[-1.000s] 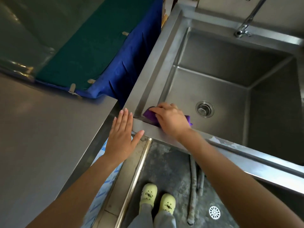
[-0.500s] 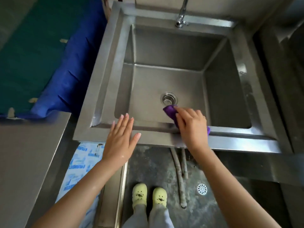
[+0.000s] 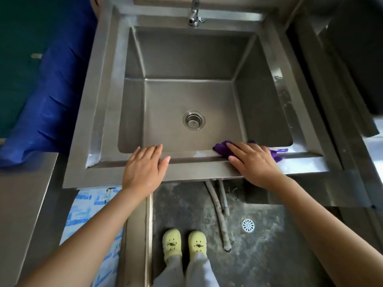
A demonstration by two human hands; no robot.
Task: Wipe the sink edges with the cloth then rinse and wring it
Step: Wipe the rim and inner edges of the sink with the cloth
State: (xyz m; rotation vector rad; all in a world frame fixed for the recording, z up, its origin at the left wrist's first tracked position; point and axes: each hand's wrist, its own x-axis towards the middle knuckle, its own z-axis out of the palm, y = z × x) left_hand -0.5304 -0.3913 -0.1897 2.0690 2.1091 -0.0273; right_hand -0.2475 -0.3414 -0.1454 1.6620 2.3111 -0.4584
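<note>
A square steel sink (image 3: 99, 112) fills the middle of the view, with a round drain (image 3: 194, 120) in its floor and a tap (image 3: 194, 16) at the back rim. My right hand (image 3: 253, 162) lies flat on a purple cloth (image 3: 221, 147) and presses it onto the right part of the front rim. The cloth's ends stick out on both sides of the hand. My left hand (image 3: 145, 168) rests flat on the front rim near its middle, fingers together, holding nothing.
A blue and green covered surface (image 3: 49, 100) lies left of the sink. A steel counter (image 3: 22, 204) stands at lower left. Below the rim are hoses (image 3: 217, 210), a floor drain (image 3: 248, 225) and my feet in yellow clogs (image 3: 184, 243).
My right hand has slid the cloth along the front rim from the left corner to the right part. My left hand has shifted right along the rim. The view has turned to centre the sink.
</note>
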